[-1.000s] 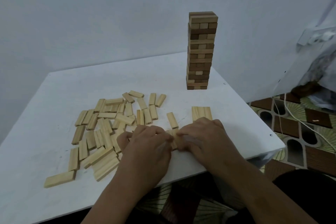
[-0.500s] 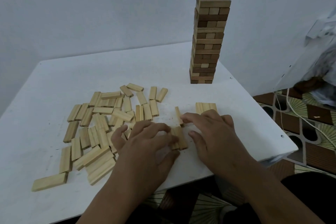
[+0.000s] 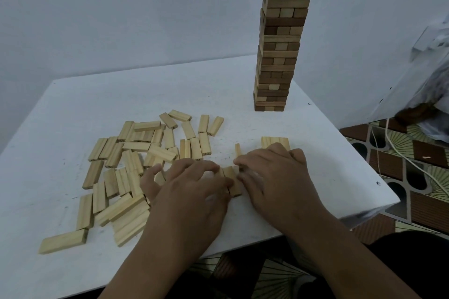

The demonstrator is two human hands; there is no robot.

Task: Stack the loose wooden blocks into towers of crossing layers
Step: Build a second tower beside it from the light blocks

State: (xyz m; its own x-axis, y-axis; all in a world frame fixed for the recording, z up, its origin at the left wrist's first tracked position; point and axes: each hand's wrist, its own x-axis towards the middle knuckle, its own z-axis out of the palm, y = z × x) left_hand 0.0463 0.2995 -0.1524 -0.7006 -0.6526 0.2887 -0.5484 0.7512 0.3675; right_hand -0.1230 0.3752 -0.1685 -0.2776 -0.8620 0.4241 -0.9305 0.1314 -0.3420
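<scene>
- Head view: small dark marks sit on a few loose blocks, too tiny to read.
- Left hand and right hand press from both sides on a little row of blocks on the white table.
- A tall tower stands at the far edge, by the plain wall.
- Patterned floor at right.

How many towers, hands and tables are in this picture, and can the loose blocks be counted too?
Finished tower: 1
Hands: 2, the left hand and the right hand
Table: 1
Loose blocks: dozens; they overlap and the hands cover some, so there is no exact count
Total without the loose blocks: 4
</scene>
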